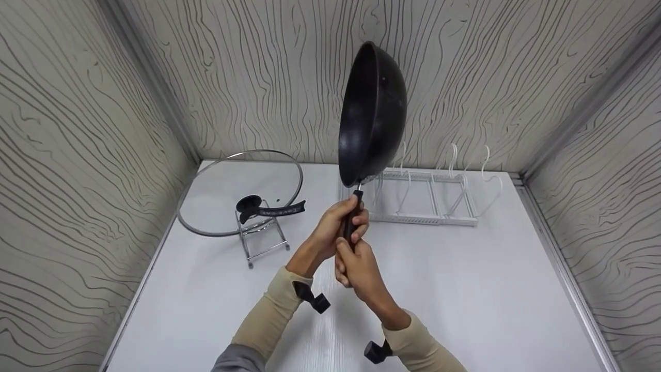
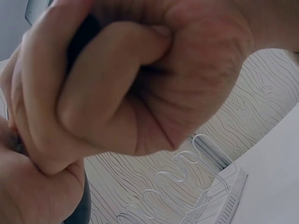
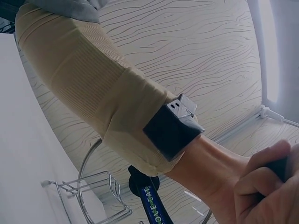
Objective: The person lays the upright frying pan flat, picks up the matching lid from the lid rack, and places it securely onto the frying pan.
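Observation:
A dark wok [image 1: 388, 103] is held up on edge above the table, its opening turned to the left and its handle [image 1: 350, 223] pointing down. My left hand [image 1: 330, 227] grips the upper part of that handle, close to the pan. Just below, my right hand [image 1: 358, 264] wraps the lower end. The left wrist view shows the curled fingers of the left hand [image 2: 107, 88] around the dark handle, with the other hand touching it. At the edge of the right wrist view, part of a curled hand [image 3: 271, 186] shows.
On the left a glass lid [image 1: 204, 227] with a black knob and arched handle [image 1: 279, 210] leans in a small chrome stand [image 1: 266, 250]. Behind the wok, to the right, lies a white rack [image 1: 423, 219] with upright wire loops. Patterned walls [image 1: 248, 77] enclose the white table [image 1: 465, 299].

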`<state>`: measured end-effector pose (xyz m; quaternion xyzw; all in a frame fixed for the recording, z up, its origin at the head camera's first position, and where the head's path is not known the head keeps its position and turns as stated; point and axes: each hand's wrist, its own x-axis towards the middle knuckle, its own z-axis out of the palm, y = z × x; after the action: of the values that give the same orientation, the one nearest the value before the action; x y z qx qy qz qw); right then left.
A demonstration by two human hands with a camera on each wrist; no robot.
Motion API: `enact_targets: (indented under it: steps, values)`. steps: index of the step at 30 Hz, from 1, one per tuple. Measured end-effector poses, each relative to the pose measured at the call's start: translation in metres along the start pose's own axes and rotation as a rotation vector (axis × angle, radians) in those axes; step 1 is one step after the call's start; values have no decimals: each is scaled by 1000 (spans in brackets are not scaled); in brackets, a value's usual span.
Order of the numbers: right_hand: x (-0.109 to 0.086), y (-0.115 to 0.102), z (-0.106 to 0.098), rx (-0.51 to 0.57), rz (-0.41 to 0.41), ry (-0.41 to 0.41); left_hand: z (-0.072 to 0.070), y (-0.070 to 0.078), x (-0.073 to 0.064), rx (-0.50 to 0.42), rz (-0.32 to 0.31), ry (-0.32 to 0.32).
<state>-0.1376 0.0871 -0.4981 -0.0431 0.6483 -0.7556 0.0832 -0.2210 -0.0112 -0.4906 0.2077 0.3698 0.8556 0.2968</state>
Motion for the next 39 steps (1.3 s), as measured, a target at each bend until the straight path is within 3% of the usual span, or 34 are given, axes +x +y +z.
enact_targets:
  steps: [19,34,39]
  values:
    - [-1,3,-4,116,-32,-72,-2,-7,2,-23,53,-21]
    - [-2,10,-10,146,-65,-110,-3,-12,6,-49,55,17]
    - [-1,12,-12,151,-70,-118,-1,-13,6,-18,61,26]
